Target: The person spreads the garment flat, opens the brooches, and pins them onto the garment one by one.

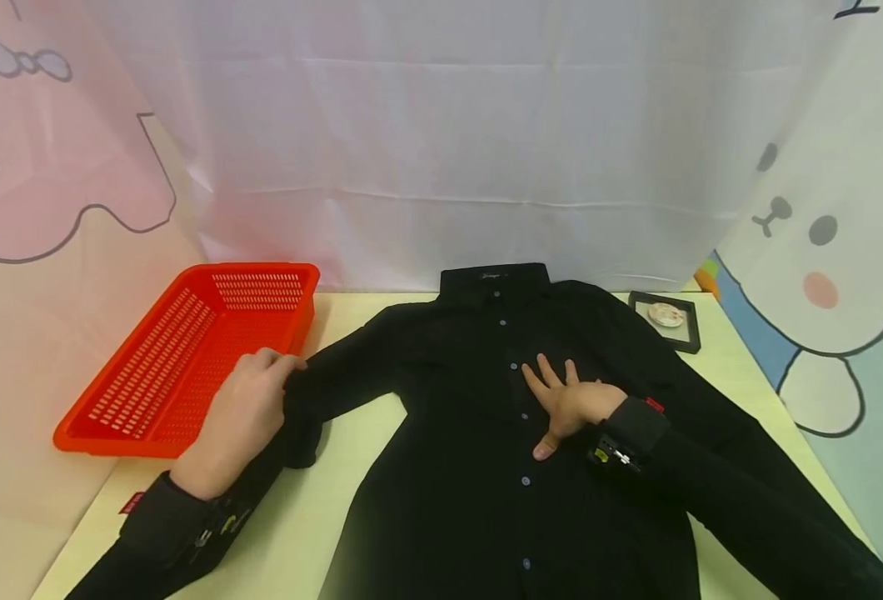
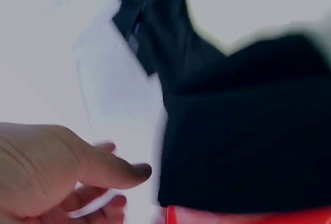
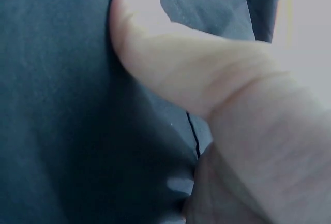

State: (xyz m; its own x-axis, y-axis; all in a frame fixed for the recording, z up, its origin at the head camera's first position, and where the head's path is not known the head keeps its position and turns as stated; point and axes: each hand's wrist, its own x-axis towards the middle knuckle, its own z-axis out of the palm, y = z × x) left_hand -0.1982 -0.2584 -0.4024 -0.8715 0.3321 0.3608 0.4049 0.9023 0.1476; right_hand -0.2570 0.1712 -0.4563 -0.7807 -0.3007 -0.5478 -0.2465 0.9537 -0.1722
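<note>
A black button-up shirt [image 1: 471, 433] lies face up on the pale table [image 1: 351, 317], collar toward the far side and sleeves spread out. My right hand [image 1: 569, 400] rests flat on the chest beside the button line, fingers spread; in the right wrist view its thumb [image 3: 170, 69] presses on the dark cloth [image 3: 62, 110]. My left hand [image 1: 246, 408] is at the shirt's left sleeve [image 1: 336, 379], fingertips at the cloth's edge. In the blurred left wrist view the left hand's thumb [image 2: 124, 169] and loosely curled fingers sit just beside the black fabric [image 2: 243, 141], with nothing pinched between them.
A red slotted basket [image 1: 187, 358] stands at the table's left, right beside my left hand; its rim [image 2: 248, 218] shows under the sleeve. A small black tray [image 1: 692, 333] holding a round object sits at the back right. White and cartoon-printed curtains surround the table.
</note>
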